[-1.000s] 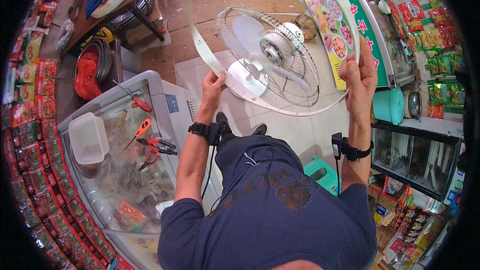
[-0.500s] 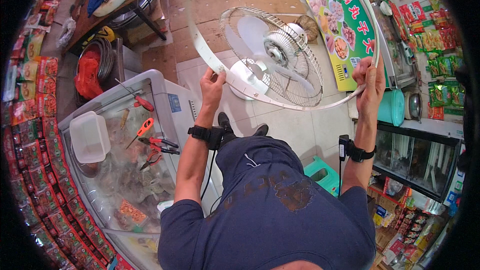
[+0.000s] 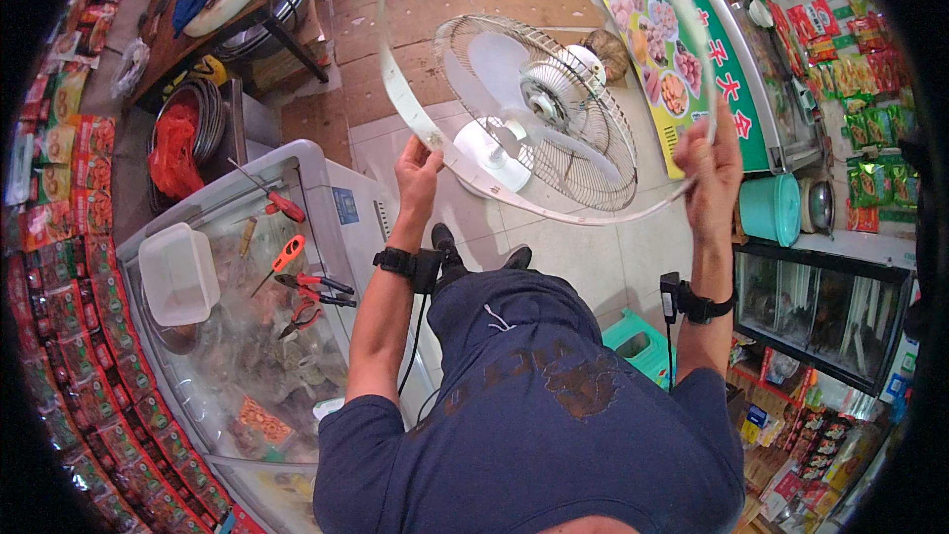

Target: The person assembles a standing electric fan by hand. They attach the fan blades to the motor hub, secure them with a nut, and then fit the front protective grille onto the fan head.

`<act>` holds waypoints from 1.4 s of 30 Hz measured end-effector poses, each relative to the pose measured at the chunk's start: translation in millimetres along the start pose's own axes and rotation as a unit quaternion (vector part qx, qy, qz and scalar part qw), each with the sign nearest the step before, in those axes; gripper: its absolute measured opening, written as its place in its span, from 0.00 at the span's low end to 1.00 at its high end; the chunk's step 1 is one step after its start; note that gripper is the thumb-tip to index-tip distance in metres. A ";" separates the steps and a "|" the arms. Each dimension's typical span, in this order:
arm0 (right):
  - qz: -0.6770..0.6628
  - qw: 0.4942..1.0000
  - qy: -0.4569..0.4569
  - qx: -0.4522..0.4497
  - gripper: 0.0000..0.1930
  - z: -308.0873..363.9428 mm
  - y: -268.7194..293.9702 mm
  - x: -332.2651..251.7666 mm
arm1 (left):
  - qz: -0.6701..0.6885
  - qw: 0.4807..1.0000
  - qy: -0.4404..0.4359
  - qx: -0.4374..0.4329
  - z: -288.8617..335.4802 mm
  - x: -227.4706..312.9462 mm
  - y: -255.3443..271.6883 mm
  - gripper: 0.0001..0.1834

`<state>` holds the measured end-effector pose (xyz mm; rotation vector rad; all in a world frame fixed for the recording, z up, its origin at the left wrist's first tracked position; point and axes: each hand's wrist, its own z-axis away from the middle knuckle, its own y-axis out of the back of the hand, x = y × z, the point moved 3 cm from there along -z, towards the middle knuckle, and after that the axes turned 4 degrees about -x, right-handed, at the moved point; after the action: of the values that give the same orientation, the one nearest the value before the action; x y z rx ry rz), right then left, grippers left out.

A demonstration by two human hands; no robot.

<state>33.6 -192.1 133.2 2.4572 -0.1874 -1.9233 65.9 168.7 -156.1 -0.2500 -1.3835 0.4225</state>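
Note:
Between my two hands I hold a large white plastic ring (image 3: pixel 396 89), raised above the floor. My left hand (image 3: pixel 419 173) pinches its lower left side. Round its right side my right hand (image 3: pixel 710 163) is closed, the fingers a little blurred. Beyond the ring an electric fan (image 3: pixel 491 151) stands on the tiles. Its white blades (image 3: pixel 498 64) are bare in front, with the wire back grille (image 3: pixel 618 153) behind them. The ring passes in front of part of the fan's base.
On the left, a chest freezer (image 3: pixel 314 200) bears a white plastic tub (image 3: pixel 179 275), an orange-handled tool (image 3: pixel 289 253), red pliers (image 3: pixel 321 283) and a screwdriver (image 3: pixel 285 206). A green stool (image 3: pixel 641 348) stands right of my legs. At the right are a turquoise bucket (image 3: pixel 773 210) and a glass-fronted cabinet (image 3: pixel 820 311).
My right hand has moved left, bringing the ring's right side inward, so the ring looks narrower. The left hand stays nearly in place. The fan has not moved.

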 end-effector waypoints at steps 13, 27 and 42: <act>-0.021 0.986 -0.082 -0.146 0.41 53.0 -98.6 67.6 | -0.028 0.957 0.281 0.058 12.4 -117.1 35.0 0.45; 0.052 0.993 -0.040 -0.098 0.39 62.6 -95.0 77.3 | -0.050 0.970 0.238 -0.008 5.3 -88.8 34.9 0.46; 0.053 0.991 -0.052 -0.108 0.41 60.9 -79.6 61.6 | -0.064 0.973 0.223 -0.025 -1.1 -90.3 27.3 0.45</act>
<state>-4.1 -115.7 52.0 2.1686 -0.1020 -1.9163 51.4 154.5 -248.3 -0.2770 -0.9632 0.2066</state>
